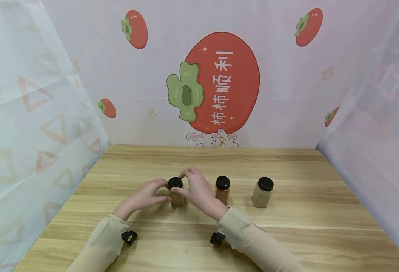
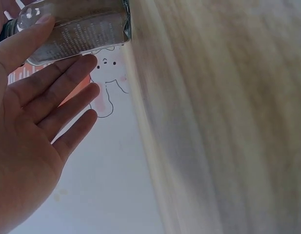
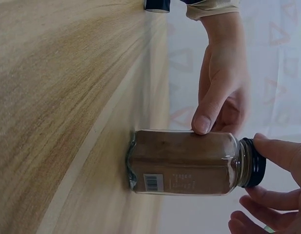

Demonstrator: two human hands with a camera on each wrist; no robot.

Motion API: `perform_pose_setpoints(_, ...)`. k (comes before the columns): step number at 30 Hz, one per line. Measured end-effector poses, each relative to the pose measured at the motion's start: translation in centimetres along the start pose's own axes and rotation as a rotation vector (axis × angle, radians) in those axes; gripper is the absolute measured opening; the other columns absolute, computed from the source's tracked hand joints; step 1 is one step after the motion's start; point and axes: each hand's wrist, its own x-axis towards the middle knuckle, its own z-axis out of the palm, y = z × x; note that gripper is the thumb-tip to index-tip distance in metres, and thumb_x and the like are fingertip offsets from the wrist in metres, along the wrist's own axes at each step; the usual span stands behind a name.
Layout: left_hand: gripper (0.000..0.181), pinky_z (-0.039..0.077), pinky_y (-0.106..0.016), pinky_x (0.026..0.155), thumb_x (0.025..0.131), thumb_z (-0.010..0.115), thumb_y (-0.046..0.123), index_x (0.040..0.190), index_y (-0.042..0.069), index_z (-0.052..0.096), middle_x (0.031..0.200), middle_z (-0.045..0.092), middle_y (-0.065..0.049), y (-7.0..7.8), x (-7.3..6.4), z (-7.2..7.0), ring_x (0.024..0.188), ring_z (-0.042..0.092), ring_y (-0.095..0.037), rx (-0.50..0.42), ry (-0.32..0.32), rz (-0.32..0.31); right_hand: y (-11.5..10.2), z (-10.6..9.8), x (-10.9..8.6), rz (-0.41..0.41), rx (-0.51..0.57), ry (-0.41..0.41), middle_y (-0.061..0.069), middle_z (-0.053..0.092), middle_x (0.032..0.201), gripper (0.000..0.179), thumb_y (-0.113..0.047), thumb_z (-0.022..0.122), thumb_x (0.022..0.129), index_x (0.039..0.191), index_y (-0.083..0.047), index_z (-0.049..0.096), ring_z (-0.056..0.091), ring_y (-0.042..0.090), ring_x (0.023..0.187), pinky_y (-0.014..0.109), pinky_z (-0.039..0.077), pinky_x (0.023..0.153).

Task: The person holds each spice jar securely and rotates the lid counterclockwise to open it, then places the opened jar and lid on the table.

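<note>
A clear spice jar [image 1: 177, 198] of brown powder stands upright on the wooden table, a black lid [image 3: 258, 163] on its neck. My left hand [image 1: 146, 196] holds the jar's side lightly between thumb and fingers. In the left wrist view, the thumb of that left hand [image 2: 38, 105] lies against the glass and the other fingers extend fairly straight behind it. From the other side my right hand [image 1: 199, 190] pinches the lid. The right wrist view shows its thumb and a finger on opposite edges of the lid, with the jar [image 3: 184, 162] below.
To the right stand two more black-lidded jars: one with reddish-brown contents [image 1: 222, 192], partly behind my right hand, and one with pale beige powder [image 1: 262, 196]. Printed cloth walls [image 1: 277, 113] rise behind the table [image 1: 145, 162] and at both sides.
</note>
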Motion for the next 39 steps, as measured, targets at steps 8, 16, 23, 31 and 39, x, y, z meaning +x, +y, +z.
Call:
perform_pose_setpoints(8,0.03,0.049,-0.041,0.095,0.085,0.07,0.034,0.111,0.021,0.063,0.108,0.066,0.007,-0.03,-0.09,0.02,0.108,0.061,-0.016,0.027,-0.006,0.019,0.08,-0.32,0.13,-0.04,0.045,-0.033,0.005,0.058,0.115,0.041,-0.036,0.073,0.082,0.11,-0.008,0.065,0.056,0.02,0.11,0.035,0.049,0.095)
perform_pose_setpoints(16,0.032,0.049,-0.039,0.094,0.085,0.069,0.035,0.112,0.02,0.062,0.108,0.065,0.007,0.03,-0.17,0.06,0.106,0.061,-0.014,0.042,-0.006,0.023,0.28,-0.59,0.22,-0.078,0.072,-0.093,0.007,0.057,0.117,0.037,-0.031,0.07,0.085,0.114,-0.007,0.064,0.055,0.022,0.112,0.037,0.048,0.096)
perform_pose_setpoints(23,0.033,0.049,-0.04,0.094,0.086,0.068,0.037,0.113,0.019,0.062,0.108,0.065,0.007,-0.03,-0.2,0.04,0.107,0.06,-0.015,0.032,-0.005,0.018,0.37,-0.8,0.28,-0.083,0.076,-0.117,0.008,0.056,0.12,0.038,-0.03,0.069,0.087,0.117,-0.008,0.063,0.054,0.024,0.115,0.039,0.046,0.098)
perform_pose_setpoints(31,0.035,0.049,-0.04,0.094,0.085,0.069,0.038,0.114,0.019,0.062,0.109,0.065,0.006,-0.01,-0.22,-0.01,0.108,0.061,-0.016,0.043,-0.002,0.007,0.47,-0.85,0.38,-0.083,0.068,-0.118,0.008,0.056,0.12,0.038,-0.03,0.07,0.086,0.116,-0.009,0.064,0.055,0.023,0.114,0.038,0.047,0.097)
perform_pose_setpoints(39,0.035,0.049,-0.041,0.095,0.085,0.069,0.037,0.114,0.019,0.062,0.109,0.065,0.006,0.14,-0.19,-0.14,0.109,0.06,-0.017,0.034,-0.009,0.001,0.45,-0.93,0.3,-0.058,0.085,-0.098,0.007,0.057,0.12,0.039,-0.031,0.072,0.084,0.115,-0.009,0.064,0.056,0.023,0.114,0.039,0.048,0.097)
